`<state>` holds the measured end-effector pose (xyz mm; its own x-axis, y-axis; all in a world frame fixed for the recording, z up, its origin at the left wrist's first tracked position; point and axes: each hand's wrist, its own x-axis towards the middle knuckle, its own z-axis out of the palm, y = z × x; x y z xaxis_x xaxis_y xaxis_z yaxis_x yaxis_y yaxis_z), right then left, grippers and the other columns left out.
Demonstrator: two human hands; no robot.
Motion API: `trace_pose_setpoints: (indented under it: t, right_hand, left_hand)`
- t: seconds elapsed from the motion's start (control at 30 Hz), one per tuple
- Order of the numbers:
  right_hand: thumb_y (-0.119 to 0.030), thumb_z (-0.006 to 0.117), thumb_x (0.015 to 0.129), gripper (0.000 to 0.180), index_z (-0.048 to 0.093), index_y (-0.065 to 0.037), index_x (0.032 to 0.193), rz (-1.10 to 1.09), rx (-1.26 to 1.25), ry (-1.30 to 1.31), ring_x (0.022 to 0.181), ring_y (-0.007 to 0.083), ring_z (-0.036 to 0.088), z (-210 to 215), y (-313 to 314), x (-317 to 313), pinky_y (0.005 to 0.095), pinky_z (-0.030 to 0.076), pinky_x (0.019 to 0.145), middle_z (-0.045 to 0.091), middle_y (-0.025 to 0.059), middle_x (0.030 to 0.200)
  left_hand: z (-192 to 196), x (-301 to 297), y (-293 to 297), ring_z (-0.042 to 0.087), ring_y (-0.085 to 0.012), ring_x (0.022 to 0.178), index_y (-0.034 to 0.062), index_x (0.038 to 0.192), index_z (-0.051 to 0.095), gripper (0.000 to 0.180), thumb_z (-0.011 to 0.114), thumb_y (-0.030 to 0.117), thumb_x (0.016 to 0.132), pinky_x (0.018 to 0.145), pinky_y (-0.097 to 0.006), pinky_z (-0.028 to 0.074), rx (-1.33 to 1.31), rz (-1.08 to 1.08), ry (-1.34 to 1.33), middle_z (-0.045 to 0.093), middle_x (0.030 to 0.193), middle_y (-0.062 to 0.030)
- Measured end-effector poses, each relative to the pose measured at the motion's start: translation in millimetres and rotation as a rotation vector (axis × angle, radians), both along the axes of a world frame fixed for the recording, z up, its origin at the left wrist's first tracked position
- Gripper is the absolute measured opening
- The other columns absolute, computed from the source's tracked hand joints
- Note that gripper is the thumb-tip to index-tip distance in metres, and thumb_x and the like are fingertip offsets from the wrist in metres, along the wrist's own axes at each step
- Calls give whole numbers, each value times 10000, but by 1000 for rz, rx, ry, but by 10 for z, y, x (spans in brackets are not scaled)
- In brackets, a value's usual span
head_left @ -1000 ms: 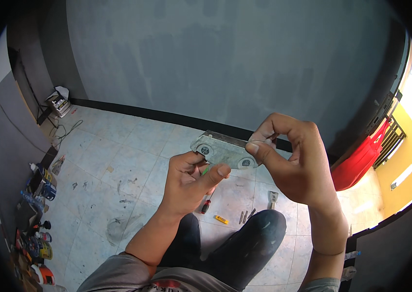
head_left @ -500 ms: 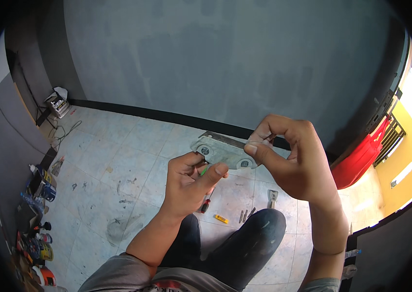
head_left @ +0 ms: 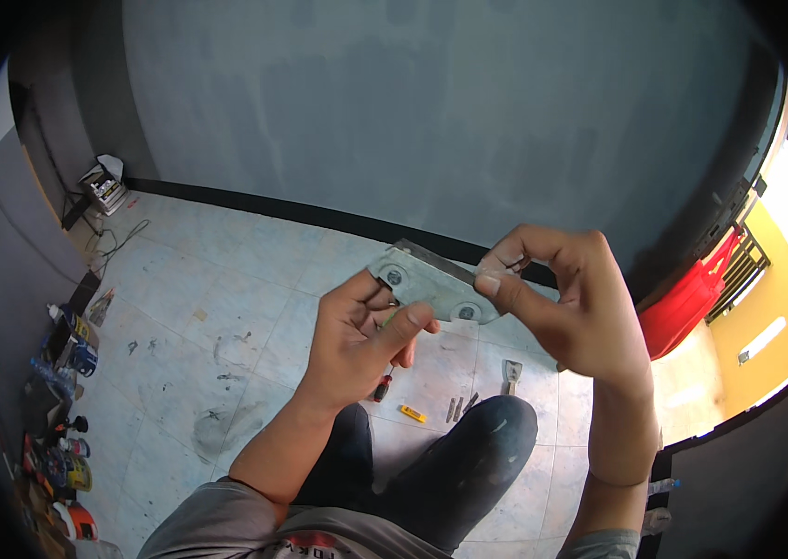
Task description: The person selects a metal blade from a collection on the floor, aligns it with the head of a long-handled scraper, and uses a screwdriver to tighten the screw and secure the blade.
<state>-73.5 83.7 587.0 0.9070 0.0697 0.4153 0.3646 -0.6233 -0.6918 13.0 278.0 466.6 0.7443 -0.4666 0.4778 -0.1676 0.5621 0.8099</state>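
Observation:
Up in front of me, between both hands, is a pale, scuffed scraper-like plate point(head_left: 436, 291) with two round screw heads and a dark strip along its upper edge. My left hand point(head_left: 366, 340) grips its lower left part, thumb across the face and fingers curled behind. A thin green item shows between those fingers; its kind is unclear. My right hand point(head_left: 566, 303) pinches the plate's upper right end between thumb and fingers. Below, on the tiles, lie a red-and-black screwdriver point(head_left: 382, 388), a yellow small box point(head_left: 413, 414), several dark narrow strips point(head_left: 457, 408) and a putty knife point(head_left: 511, 374).
The tiled floor point(head_left: 180, 307) bears dark smudges. Paint cans and bottles point(head_left: 73, 345) line the left wall. A grey painted wall point(head_left: 413, 102) rises ahead. At the right hangs a red cloth point(head_left: 692, 303) near a bright doorway. My knees point(head_left: 478, 466) are just below my hands.
The plate has tilted a little, its left end slightly higher, and more of its dark upper edge shows. Both hands keep their hold. The view has shifted slightly.

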Motion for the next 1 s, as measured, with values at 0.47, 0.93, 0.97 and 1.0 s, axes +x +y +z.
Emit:
trace_pose_setpoints:
  t: [0.47,0.93,0.97,1.0]
  right_hand:
    - [-328,603,1086,498,620,88,1361,-247,606,-183,976,153,669,-796,-959,-143,322,506,975,753,125,1042]
    - [-257,598,1093,397,625,55,1336,-537,919,61,847,103,634,-2457,-1233,-532,262,497,806,736,82,963]
    - [-258,598,1093,397,625,55,1335,-548,938,67,844,106,637,-2509,-1222,-538,262,499,805,737,82,964]
    - [-260,599,1092,393,629,54,1327,-551,962,63,847,112,646,-2555,-1212,-544,258,504,805,737,84,966]
  left_hand:
    - [-37,152,96,536,-82,667,-48,1203,675,470,624,394,1053,614,-254,448,78,28,-52,724,958,-105]
    - [183,305,-186,477,-150,684,-64,1390,605,971,153,715,1026,662,-292,416,198,-140,119,720,1124,-198]
    - [169,332,-179,476,-148,675,-64,1388,606,934,177,686,1036,650,-292,414,192,-150,88,722,1119,-203]
    - [168,344,-179,476,-148,670,-64,1381,610,918,184,674,1039,641,-292,412,192,-144,76,725,1106,-202]
